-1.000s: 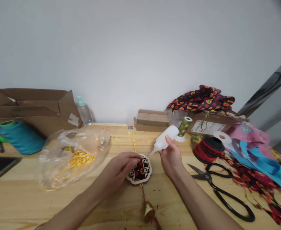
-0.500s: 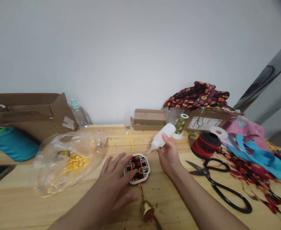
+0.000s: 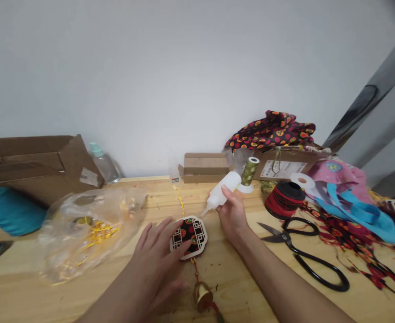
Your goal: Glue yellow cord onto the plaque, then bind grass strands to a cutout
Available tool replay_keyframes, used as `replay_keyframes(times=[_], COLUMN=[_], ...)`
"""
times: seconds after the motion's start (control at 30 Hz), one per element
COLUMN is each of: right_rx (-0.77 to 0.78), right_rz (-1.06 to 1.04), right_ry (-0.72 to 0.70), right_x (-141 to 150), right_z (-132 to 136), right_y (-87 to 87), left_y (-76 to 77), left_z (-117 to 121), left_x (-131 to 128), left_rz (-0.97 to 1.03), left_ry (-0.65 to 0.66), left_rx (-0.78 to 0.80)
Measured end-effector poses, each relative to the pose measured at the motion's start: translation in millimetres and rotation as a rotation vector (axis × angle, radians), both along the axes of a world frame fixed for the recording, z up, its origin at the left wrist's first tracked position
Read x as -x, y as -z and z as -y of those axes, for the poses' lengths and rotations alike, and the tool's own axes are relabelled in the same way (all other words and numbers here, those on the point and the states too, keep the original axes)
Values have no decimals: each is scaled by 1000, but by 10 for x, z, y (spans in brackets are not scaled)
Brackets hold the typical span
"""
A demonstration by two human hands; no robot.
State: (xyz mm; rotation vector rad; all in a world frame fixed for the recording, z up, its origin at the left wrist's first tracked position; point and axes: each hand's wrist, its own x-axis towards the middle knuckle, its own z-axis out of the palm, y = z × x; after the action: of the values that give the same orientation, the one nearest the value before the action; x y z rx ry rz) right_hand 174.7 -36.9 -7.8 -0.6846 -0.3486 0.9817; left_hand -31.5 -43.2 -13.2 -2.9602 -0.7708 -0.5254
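My right hand (image 3: 233, 211) grips a white squeeze bottle (image 3: 225, 188), tilted with its narrow nozzle pointing down and left, close above the top edge of a pendant (image 3: 190, 235). That pendant lies flat, a scalloped pale frame with lattice cut-outs over dark patterned fabric. Fingers spread, my left hand (image 3: 160, 253) rests against the pendant's left side, one finger across its face. From the top runs a yellow cord (image 3: 180, 202); below hangs a small brass bell (image 3: 203, 296) on a red cord.
Black-handled scissors (image 3: 287, 237) lie at right, near a red thread spool (image 3: 284, 199) and blue ribbon (image 3: 362, 211). A green thread spool (image 3: 250, 170) stands behind. At left are a clear plastic bag (image 3: 89, 237), a blue thread cone (image 3: 14, 211) and a cardboard box (image 3: 78, 161).
The whole view has shifted slightly, so most things appear a little further left. Both hands, the bottle and the pendant keep nearly the same arrangement.
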Motion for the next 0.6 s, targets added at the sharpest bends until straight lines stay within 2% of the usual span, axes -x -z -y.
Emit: replay_keyframes(times=[0.13,0.37,0.6], right_rx=[1,14,19], right_rz=[-1,1,4], right_ry=[4,7,7], right_x=[4,-12,-4], right_z=[0,1,3], right_y=[-3,-10,-26], left_y=[-24,-24,-26], left_z=[55,12,-58], left_x=[-27,-60,-36], left_rz=[-18,-11,-63], left_ry=[-2,-23,36], left_rx=[37,41,54])
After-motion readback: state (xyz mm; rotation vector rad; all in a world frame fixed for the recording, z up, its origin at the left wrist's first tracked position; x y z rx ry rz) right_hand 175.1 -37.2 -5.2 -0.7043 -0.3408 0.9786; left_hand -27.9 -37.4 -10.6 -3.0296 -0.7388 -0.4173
